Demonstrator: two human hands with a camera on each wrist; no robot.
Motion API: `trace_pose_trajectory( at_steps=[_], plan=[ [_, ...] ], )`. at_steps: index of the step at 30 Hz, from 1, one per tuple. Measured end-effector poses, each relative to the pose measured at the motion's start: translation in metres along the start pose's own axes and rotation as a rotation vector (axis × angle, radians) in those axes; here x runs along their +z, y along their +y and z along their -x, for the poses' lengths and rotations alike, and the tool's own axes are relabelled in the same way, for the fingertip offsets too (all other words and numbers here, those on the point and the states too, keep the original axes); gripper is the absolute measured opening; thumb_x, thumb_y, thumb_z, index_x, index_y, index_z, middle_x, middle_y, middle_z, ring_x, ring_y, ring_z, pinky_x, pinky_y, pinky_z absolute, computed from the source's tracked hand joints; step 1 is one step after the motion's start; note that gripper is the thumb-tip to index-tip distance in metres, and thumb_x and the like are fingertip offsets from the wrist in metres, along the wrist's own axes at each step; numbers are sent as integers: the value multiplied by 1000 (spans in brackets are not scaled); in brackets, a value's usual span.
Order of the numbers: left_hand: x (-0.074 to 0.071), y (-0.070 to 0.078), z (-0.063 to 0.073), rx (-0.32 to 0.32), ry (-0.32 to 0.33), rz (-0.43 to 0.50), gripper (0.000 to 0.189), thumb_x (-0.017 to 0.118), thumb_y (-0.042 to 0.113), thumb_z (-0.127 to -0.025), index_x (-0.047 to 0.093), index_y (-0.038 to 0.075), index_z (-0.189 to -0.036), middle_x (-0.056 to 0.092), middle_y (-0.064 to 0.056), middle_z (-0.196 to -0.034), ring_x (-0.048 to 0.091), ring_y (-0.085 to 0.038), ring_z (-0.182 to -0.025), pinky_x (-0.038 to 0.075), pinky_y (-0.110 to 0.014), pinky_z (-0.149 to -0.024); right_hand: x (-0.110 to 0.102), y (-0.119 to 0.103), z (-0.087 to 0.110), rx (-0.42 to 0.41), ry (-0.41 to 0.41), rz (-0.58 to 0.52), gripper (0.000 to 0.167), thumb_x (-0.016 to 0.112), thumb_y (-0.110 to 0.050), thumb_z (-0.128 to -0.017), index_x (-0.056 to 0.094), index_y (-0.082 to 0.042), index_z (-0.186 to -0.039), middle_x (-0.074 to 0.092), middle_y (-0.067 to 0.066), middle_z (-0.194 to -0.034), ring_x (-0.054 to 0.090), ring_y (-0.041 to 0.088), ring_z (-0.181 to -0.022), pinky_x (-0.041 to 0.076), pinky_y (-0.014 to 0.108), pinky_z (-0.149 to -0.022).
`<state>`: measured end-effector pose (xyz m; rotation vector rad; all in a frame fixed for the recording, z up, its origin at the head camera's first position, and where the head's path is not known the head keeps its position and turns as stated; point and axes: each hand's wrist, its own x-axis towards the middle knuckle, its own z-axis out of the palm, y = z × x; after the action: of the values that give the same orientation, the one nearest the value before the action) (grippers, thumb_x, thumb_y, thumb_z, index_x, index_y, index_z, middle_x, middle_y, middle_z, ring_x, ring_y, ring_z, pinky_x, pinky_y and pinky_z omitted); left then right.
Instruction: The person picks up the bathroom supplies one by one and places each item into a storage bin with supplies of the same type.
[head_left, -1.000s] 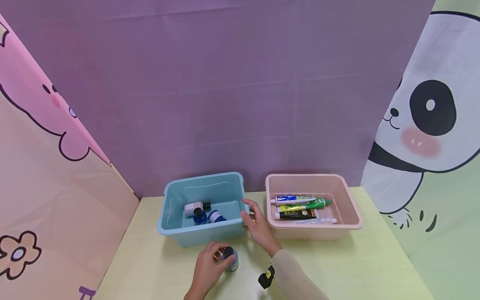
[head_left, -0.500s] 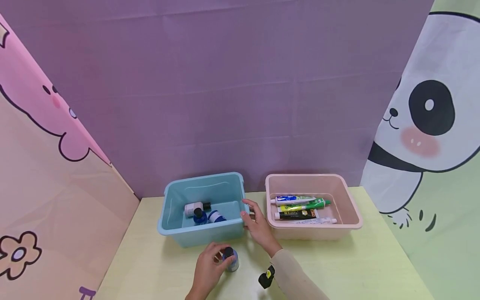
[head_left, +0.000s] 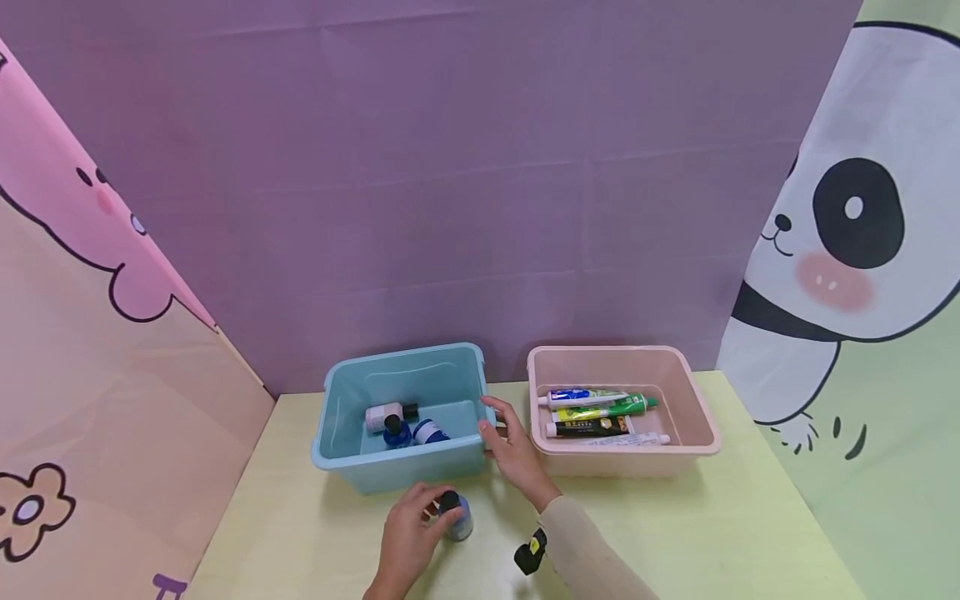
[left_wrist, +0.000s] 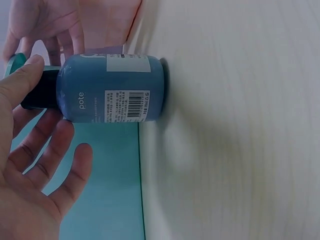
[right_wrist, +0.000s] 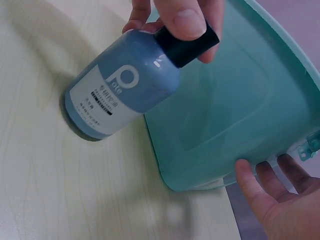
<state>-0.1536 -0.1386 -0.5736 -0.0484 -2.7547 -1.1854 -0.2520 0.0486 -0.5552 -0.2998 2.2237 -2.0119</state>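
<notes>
In the head view my left hand (head_left: 408,537) pinches the black cap of a blue bottle (head_left: 461,523) in front of the blue bin (head_left: 397,477). The white label of the bottle (right_wrist: 102,102) shows in the right wrist view; its base is down, at or close to the tabletop. My right hand (head_left: 517,454) reaches to the right end of the blue bin, its fairly straight fingers (right_wrist: 252,185) touching the wall. Inside that bin lie a pale bottle (head_left: 383,417) with a dark cap, a dark blue bottle (head_left: 399,436) and a blue-and-white bottle (head_left: 430,432).
Right of the blue bin stands a pink bin (head_left: 630,465) holding several toothpaste-like tubes (head_left: 596,427). Both bins sit toward the back of the pale table (head_left: 720,533), before a purple backdrop (head_left: 420,208). A black strap-like device (head_left: 530,553) is at my right sleeve.
The head view has shifted very slightly. My hands, the bottle and both bins otherwise keep nearly the same places.
</notes>
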Motion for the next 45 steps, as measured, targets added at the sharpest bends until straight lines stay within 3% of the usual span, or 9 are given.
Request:
trace_pose_trajectory(
  at_steps=[13, 19, 28, 34, 45],
  plan=[
    [-14, 5, -1, 48, 71, 5, 27, 83, 33, -84, 78, 17, -105, 62, 8, -89, 60, -11, -81, 51, -22, -70, 0, 2, -1, -14, 7, -14, 46, 53, -41, -106, 43, -35, -151, 47, 22, -145, 57, 33, -120, 55, 59, -97],
    [-23, 11, -2, 56, 80, 23, 26, 83, 34, -85, 78, 18, -105, 61, 9, -88, 60, -11, -81, 54, -26, -71, 0, 3, -1, -8, -1, -14, 49, 53, -42, -106, 41, -33, -152, 42, 26, -151, 56, 35, -124, 54, 60, -98],
    [-38, 21, -3, -9, 61, 45, 31, 81, 31, -87, 77, 15, -113, 63, 5, -95, 59, -13, -87, 52, -22, -72, 0, 2, 0, 1, -3, -19, 49, 53, -41, -106, 39, -35, -153, 41, 25, -153, 55, 36, -127, 53, 60, -99],
    [-44, 19, -4, 18, 99, 61, 30, 82, 24, -86, 77, 14, -114, 64, 5, -96, 59, -14, -86, 56, -27, -74, 1, 3, 0, 0, 1, -38, 47, 51, -32, -109, 38, -33, -154, 41, 24, -153, 55, 36, -127, 53, 61, -99],
    [-54, 22, -6, 39, 123, 97, 27, 81, 21, -87, 77, 13, -113, 64, 4, -97, 62, -13, -86, 57, -24, -76, 0, 1, 0, -3, -6, -36, 48, 52, -37, -107, 39, -33, -153, 41, 24, -153, 54, 36, -127, 54, 60, -99]
  ],
)
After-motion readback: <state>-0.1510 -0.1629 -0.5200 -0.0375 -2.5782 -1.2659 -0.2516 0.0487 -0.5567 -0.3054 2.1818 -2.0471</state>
